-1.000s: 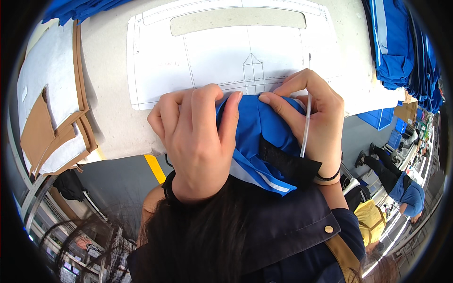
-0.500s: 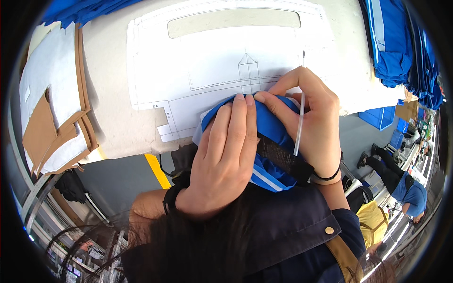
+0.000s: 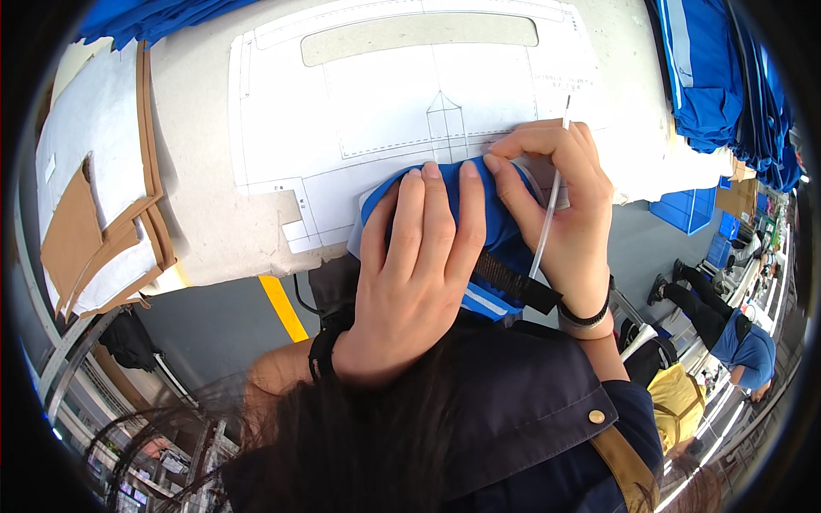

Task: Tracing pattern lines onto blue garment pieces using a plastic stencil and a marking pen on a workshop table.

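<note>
My left hand (image 3: 415,278) lies flat with its fingers apart on a blue cloth piece (image 3: 503,224), pressing it down along the table's near edge. Between the fingers of my right hand (image 3: 584,227) sits a thin clear pen refill (image 3: 546,227), dark tip pointing up and away. That hand's thumb and forefinger meet at the cloth's far right edge. A black strap (image 3: 517,284) and a pale reflective stripe (image 3: 486,299) show on the cloth's near part. Beneath it is a large white paper pattern (image 3: 385,103) with drawn lines and a long cut-out slot.
Brown card templates (image 3: 85,227) lie at the left of the pale table (image 3: 201,171). Blue garments (image 3: 710,77) are piled at the far right, with more blue cloth (image 3: 154,19) at the far left. A blue crate (image 3: 684,209) and another person (image 3: 742,350) are off to the right.
The fingers of my left hand have spread and shifted slightly right. My right thumb and forefinger have moved right along the cloth's edge, and the refill tilts more. The cloth and pattern have shifted slightly.
</note>
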{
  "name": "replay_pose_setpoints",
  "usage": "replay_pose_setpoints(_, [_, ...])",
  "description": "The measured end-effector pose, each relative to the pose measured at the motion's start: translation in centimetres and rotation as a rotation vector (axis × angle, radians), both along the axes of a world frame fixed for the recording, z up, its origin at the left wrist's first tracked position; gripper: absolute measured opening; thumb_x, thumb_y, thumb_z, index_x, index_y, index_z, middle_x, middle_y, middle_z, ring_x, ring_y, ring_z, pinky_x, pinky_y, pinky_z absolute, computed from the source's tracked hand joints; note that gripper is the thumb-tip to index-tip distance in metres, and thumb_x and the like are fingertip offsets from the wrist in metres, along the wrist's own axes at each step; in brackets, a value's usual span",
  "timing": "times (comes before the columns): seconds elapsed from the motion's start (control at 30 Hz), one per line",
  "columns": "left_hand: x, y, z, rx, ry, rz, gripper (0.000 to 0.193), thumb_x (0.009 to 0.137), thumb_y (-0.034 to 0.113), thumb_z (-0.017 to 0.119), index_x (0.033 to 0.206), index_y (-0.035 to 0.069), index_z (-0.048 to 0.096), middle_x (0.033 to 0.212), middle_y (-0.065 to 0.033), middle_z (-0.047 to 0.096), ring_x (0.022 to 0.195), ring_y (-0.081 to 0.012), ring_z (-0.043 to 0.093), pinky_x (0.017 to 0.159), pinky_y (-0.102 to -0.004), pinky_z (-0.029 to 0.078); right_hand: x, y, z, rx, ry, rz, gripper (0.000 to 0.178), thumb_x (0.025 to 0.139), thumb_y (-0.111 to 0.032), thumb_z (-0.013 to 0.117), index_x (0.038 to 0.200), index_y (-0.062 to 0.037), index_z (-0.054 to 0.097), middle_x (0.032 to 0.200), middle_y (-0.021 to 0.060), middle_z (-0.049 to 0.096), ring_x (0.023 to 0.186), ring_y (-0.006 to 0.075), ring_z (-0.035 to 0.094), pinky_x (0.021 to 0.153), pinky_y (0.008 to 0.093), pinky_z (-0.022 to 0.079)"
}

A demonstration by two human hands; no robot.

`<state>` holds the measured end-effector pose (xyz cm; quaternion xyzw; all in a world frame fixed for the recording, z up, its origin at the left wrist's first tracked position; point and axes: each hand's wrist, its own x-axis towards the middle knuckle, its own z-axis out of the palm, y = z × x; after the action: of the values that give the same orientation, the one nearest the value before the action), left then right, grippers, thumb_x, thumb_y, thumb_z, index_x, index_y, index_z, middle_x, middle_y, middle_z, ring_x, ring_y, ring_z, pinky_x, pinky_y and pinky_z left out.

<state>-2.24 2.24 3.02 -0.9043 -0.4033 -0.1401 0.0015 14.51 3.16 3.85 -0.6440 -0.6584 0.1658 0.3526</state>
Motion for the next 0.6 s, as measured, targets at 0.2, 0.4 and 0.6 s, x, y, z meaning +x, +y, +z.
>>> replay_pose_setpoints(0.2, [0.43, -0.36, -0.26, -0.029, 0.005, 0.045, 0.048, 0.082, 0.008, 0.057, 0.13, 0.01, 0.059, 0.124, -0.0161, 0.048, 0.116, -0.0305, 0.046, 0.096, -0.0429, 0.043, 0.06, -0.78, 0.18, -0.028, 0.133, -0.054, 0.021, 0.073, 0.007, 0.068, 0.089, -0.0065, 0.066, 0.09, 0.0052, 0.066, 0.079, 0.0204, 0.054, 0.067, 0.0289, 0.045])
replay_pose_setpoints(0.4, [0.53, -0.53, -0.44, -0.042, -0.005, 0.079, 0.049, 0.082, 0.009, 0.06, 0.131, 0.014, 0.059, 0.123, -0.0141, 0.047, 0.116, -0.03, 0.046, 0.094, -0.0414, 0.043, 0.22, -0.96, 0.06, -0.06, 0.169, -0.062, 0.022, 0.074, 0.008, 0.067, 0.09, -0.0069, 0.066, 0.091, 0.005, 0.066, 0.078, 0.0188, 0.055, 0.065, 0.0285, 0.046])
replay_pose_setpoints(0.6, [0.8, -0.58, -0.68, 0.019, 0.003, 0.11, 0.043, 0.09, 0.01, 0.049, 0.131, 0.016, 0.059, 0.123, -0.0133, 0.05, 0.116, -0.0275, 0.047, 0.091, -0.0348, 0.049, 0.41, -0.85, 0.08, -0.061, 0.143, -0.073, 0.017, 0.079, 0.003, 0.067, 0.094, -0.0065, 0.067, 0.092, 0.006, 0.066, 0.078, 0.0178, 0.055, 0.065, 0.0281, 0.045])
